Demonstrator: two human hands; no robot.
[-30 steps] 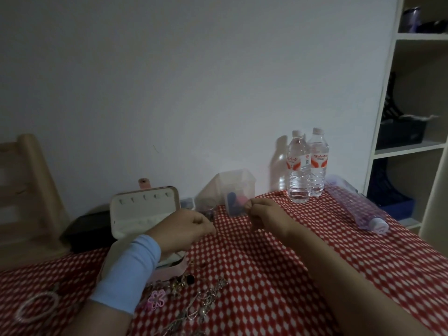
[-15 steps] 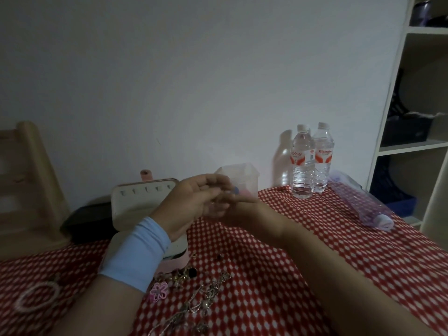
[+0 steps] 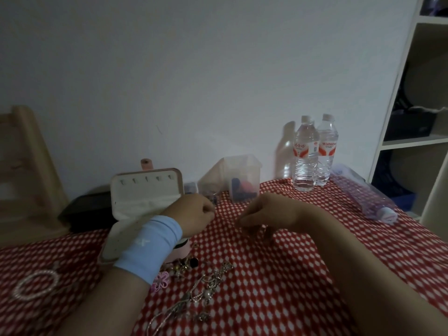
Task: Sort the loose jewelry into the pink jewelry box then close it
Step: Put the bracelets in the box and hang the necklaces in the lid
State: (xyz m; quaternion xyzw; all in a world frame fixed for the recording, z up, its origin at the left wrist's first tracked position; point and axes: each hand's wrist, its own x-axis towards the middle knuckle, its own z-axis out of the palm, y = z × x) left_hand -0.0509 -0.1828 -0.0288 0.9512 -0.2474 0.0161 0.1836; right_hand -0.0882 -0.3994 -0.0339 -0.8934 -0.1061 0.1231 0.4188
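While both hands hang over the red-and-white checked tablecloth [image 3: 291, 275], the light is too dim to read either grip. Left hand [image 3: 194, 212], with a pale blue wristband [image 3: 150, 246], is curled like a fist. Right hand [image 3: 264, 214] has its fingers bent down. Cannot tell if either pinches anything.

Risks:
- A fine piece, if held, slips and is lost against the busy cloth pattern.
- The left forearm crosses in front of the base of the open pink jewelry box [image 3: 145, 195] and could knock it.

The tangled pile of silver chains and beads [image 3: 208, 284] lies on the near side, below and between the hands, not in either grip. The box sits just left of the left hand, lid upright.
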